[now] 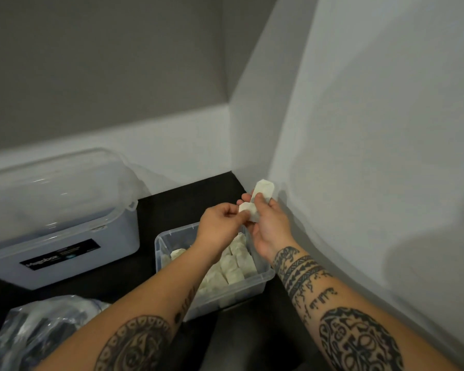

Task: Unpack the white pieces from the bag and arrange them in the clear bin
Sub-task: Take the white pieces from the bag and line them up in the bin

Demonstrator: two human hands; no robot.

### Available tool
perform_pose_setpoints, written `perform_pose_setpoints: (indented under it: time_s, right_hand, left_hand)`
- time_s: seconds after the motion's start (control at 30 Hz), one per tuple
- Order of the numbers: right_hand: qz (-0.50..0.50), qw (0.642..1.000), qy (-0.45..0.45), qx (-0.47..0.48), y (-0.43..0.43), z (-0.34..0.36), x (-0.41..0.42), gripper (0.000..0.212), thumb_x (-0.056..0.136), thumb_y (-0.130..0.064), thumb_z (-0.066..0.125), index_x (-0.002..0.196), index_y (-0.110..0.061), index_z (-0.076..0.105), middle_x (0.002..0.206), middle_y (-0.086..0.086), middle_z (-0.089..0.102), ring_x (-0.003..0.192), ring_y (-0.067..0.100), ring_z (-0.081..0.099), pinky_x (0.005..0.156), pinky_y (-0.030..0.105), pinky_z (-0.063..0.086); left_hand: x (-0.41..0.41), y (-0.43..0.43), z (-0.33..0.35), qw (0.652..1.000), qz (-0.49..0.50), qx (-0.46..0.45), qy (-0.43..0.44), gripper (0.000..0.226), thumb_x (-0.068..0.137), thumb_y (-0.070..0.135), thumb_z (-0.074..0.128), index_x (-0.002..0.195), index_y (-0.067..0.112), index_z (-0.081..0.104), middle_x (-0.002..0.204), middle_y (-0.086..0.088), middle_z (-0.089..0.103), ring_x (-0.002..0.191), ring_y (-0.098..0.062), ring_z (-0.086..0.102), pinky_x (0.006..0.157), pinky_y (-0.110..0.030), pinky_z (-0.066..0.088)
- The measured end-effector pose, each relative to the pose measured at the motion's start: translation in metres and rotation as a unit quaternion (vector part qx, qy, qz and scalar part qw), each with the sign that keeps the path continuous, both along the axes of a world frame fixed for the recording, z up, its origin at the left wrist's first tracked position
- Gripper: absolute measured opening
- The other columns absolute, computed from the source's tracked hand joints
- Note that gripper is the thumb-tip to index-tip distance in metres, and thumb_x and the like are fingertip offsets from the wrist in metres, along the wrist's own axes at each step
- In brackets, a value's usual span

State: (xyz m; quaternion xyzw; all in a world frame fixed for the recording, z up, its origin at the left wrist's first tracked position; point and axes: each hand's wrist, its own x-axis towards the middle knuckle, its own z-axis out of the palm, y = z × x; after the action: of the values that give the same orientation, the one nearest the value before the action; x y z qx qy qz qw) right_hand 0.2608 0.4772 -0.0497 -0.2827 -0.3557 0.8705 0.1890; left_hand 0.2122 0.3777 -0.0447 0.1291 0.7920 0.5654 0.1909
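Above the small clear bin [263,280], both hands meet around white pieces. My right hand [269,226] holds a white piece [264,189] that sticks up past the fingertips. My left hand [220,226] pinches a second white piece [247,210] that touches the first. Inside the clear bin, several white pieces [235,266] lie packed in rows, partly hidden by my left forearm. The crumpled clear plastic bag [38,328] lies at the lower left on the dark floor.
A large lidded translucent storage box [62,231] with a black label stands left of the bin, against the white skirting. A white wall [373,156] runs close along the right. Dark floor [188,204] shows between box and bin.
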Motion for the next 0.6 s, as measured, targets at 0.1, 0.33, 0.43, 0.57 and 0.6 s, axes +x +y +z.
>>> perform_pose_setpoints:
  time_s: [0.1,0.33,0.43,0.57,0.6]
  right_hand:
    - [0.004,1.000,-0.005,0.018,0.003,0.001,0.002,0.024,0.107,-0.021,0.050,0.127,-0.011,0.057,0.119,0.011,0.072,0.105,0.027,0.070,0.074,0.037,0.061]
    - [-0.008,0.998,-0.040,0.054,0.018,0.001,0.011,0.026,0.107,-0.024,0.050,0.130,-0.015,0.057,0.116,0.005,0.073,0.109,0.021,0.069,0.096,0.042,0.056]
    - [-0.020,0.997,-0.053,0.058,0.022,-0.002,0.014,0.028,0.106,-0.026,0.051,0.131,-0.014,0.058,0.115,0.004,0.073,0.109,0.020,0.069,0.091,0.038,0.057]
    - [-0.025,0.996,-0.069,0.055,0.023,-0.008,0.017,0.030,0.106,-0.027,0.051,0.133,-0.014,0.057,0.115,0.004,0.074,0.108,0.020,0.069,0.084,0.036,0.057]
    - [-0.026,0.995,-0.073,0.056,0.023,-0.010,0.018,0.030,0.106,-0.027,0.051,0.133,-0.014,0.057,0.115,0.004,0.074,0.108,0.019,0.069,0.083,0.035,0.057]
  left_hand:
    - [-0.005,-0.004,0.000,1.000,0.017,0.018,-0.003,0.006,0.092,0.024,0.077,0.090,0.018,0.075,0.084,-0.002,0.076,0.068,-0.009,0.064,0.066,-0.030,0.054]
    - [-0.027,-0.029,-0.018,0.998,-0.026,-0.046,0.019,0.002,0.093,0.022,0.075,0.094,0.021,0.074,0.086,0.000,0.075,0.075,-0.013,0.067,0.068,-0.029,0.054]
    - [-0.030,-0.032,-0.034,0.979,-0.120,-0.160,0.045,0.005,0.092,0.027,0.077,0.091,0.024,0.074,0.083,0.003,0.075,0.072,-0.011,0.066,0.067,-0.028,0.052]
    - [-0.021,-0.018,-0.048,0.918,-0.225,-0.308,0.110,0.008,0.089,0.033,0.078,0.089,0.029,0.071,0.085,0.014,0.066,0.082,-0.006,0.063,0.069,-0.024,0.045]
    - [-0.017,-0.013,-0.050,0.904,-0.241,-0.331,0.126,0.008,0.089,0.033,0.078,0.091,0.028,0.072,0.085,0.014,0.064,0.083,-0.007,0.062,0.071,-0.025,0.045]
